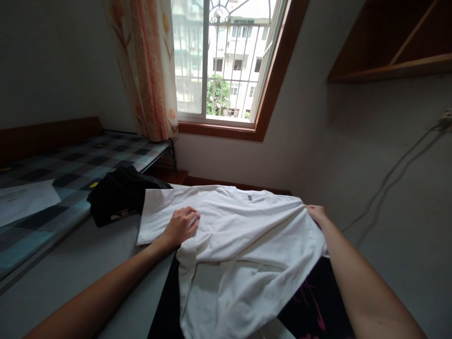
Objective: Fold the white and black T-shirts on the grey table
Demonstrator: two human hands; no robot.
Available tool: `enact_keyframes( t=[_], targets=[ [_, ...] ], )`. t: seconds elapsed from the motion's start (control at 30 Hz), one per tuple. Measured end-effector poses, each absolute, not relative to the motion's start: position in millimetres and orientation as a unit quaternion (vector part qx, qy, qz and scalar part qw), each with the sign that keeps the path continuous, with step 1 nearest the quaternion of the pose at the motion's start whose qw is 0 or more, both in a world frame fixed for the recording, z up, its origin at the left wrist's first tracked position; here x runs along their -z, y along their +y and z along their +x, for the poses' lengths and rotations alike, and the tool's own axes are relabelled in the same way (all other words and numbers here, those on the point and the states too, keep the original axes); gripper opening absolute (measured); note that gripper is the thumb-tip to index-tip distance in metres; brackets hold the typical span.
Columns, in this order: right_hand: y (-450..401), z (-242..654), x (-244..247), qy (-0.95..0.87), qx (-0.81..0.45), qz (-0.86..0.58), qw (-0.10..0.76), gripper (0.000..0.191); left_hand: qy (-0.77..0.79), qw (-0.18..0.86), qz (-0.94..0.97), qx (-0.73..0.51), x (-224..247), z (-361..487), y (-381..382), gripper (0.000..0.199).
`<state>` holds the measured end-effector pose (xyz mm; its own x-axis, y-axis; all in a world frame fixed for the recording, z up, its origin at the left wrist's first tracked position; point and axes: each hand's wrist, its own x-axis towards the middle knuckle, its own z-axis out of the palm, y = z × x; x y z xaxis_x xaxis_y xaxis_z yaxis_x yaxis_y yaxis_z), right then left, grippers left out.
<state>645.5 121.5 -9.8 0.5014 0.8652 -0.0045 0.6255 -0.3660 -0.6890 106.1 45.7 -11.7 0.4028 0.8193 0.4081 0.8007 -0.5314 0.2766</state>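
A white T-shirt [243, 226] lies spread over a pale tabletop [130, 287], its neckline at the far side and its lower part hanging in loose folds toward me. My left hand [183, 223] is closed on the fabric beside the left sleeve, its fingers curled in a pinch. At the opposite shoulder my right hand [318, 214] grips the cloth, with its fingertips partly hidden. Diagonal creases run across the shirt from the right shoulder. Dark cloth with pink marks [310, 306] shows beneath the shirt's lower edge.
A crumpled black garment [122, 193] lies left of the shirt, partly over the table edge. Beyond it stands a bed with a checked mattress [70, 165] and a paper sheet [26, 200]. A wall [381, 179] with a hanging cable [391, 176] bounds the right side.
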Motion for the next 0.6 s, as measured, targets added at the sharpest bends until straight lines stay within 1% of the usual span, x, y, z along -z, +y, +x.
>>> enact_keyframes(
  t=[0.07, 0.13, 0.3, 0.4, 0.5, 0.6],
  targets=[
    [115.1, 643.9, 7.7, -0.445, -0.218, -0.802, 0.333, 0.03, 0.484, 0.02, 0.837, -0.255, 11.2, 106.3, 45.9, 0.019],
    [105.8, 640.0, 4.6, -0.429, -0.233, -0.809, 0.327, 0.035, 0.483, 0.019, 0.837, -0.254, 11.2, 106.2, 46.4, 0.019],
    [69.1, 627.2, 4.7, -0.462, -0.29, -0.769, 0.334, 0.037, 0.48, 0.011, 0.838, -0.258, 12.4, 106.1, 47.6, 0.019],
    [36.5, 621.8, 7.4, -0.468, -0.327, -0.742, 0.352, 0.044, 0.485, 0.003, 0.837, -0.255, 13.7, 106.1, 48.2, 0.019],
    [-0.3, 620.8, 6.8, -0.466, -0.391, -0.709, 0.357, 0.054, 0.488, -0.003, 0.836, -0.249, 15.4, 105.3, 49.3, 0.019],
    [-30.8, 624.2, 3.8, -0.451, -0.464, -0.686, 0.332, 0.061, 0.485, -0.007, 0.838, -0.249, 17.4, 103.9, 51.0, 0.02]
  ],
)
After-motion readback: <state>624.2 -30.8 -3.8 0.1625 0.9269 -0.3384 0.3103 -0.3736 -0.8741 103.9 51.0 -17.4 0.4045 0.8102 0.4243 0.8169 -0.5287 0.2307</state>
